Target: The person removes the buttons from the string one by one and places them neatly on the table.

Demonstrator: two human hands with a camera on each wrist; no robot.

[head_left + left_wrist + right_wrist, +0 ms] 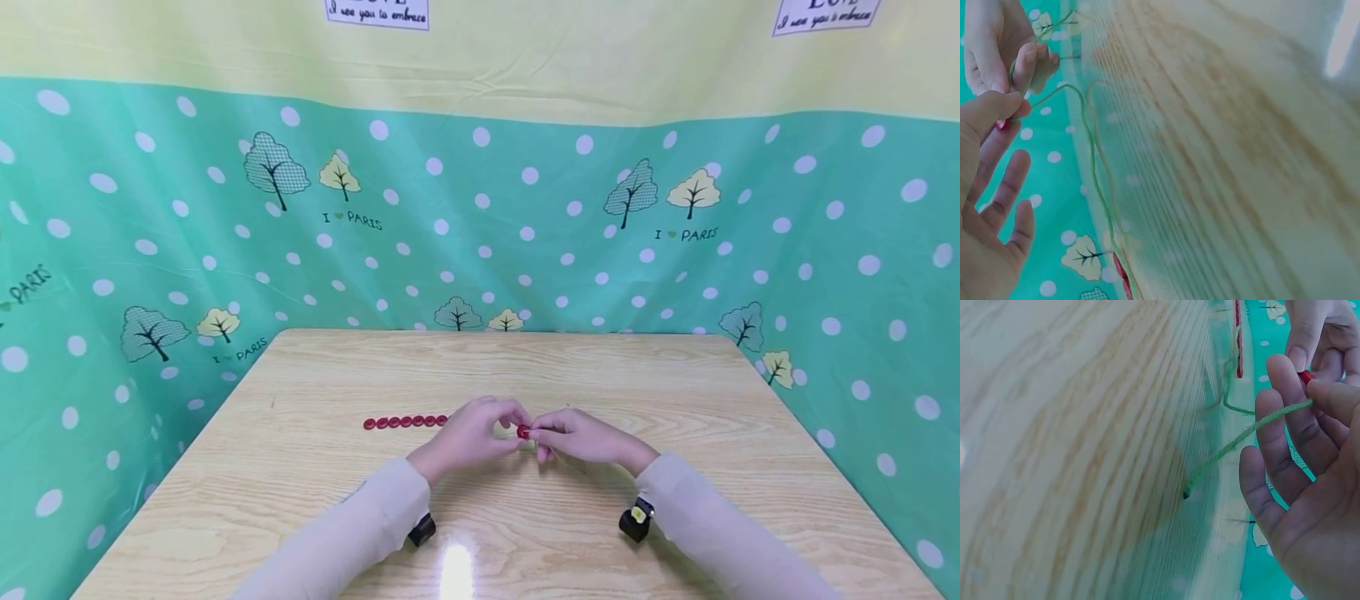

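Note:
Near the middle of the table, my left hand (474, 433) pinches a small round red button (522, 432) between thumb and forefinger, its other fingers spread loosely. Close against it, my right hand (588, 437) pinches a green cord (1235, 444) between thumb and forefinger, right beside that button. The cord's dark tip sticks out past the right fingers in the right wrist view. Whether the cord passes through the button is hidden by the fingertips. From the hands, the cord loops down toward a row of red buttons (406, 422) lying flat on the left.
The wooden table (330, 367) has a green polka-dot curtain (525, 225) behind it and along both sides. Dark wrist cameras, such as the right one (634, 522), hang under both sleeves. A light glare lies on the tabletop's near part.

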